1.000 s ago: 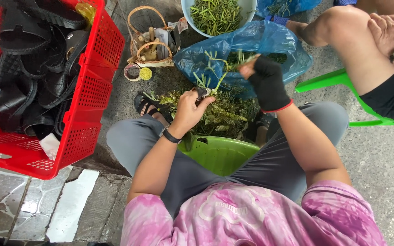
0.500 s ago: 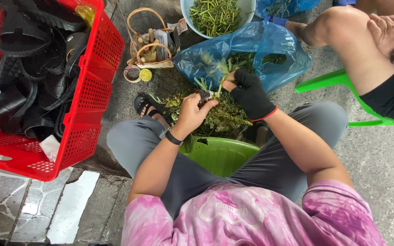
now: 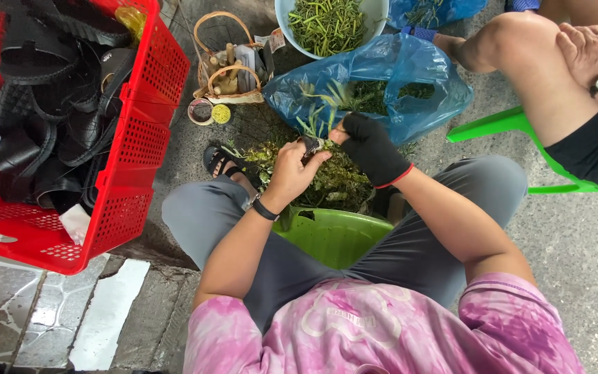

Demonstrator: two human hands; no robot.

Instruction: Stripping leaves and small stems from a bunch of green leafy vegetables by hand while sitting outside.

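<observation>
The gloved right hand (image 3: 372,147) came back down from the blue bag (image 3: 382,83) w/ its fingers shut on the green stalks (image 3: 316,128), meeting the bare left hand (image 3: 292,170), also pinched on them, just below that bag, so picking went on.

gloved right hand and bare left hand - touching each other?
Touching. The head view shows the gloved right hand and the bare left hand meeting at the fingertips around a small bunch of green stems, with no gap visible between them.
</observation>
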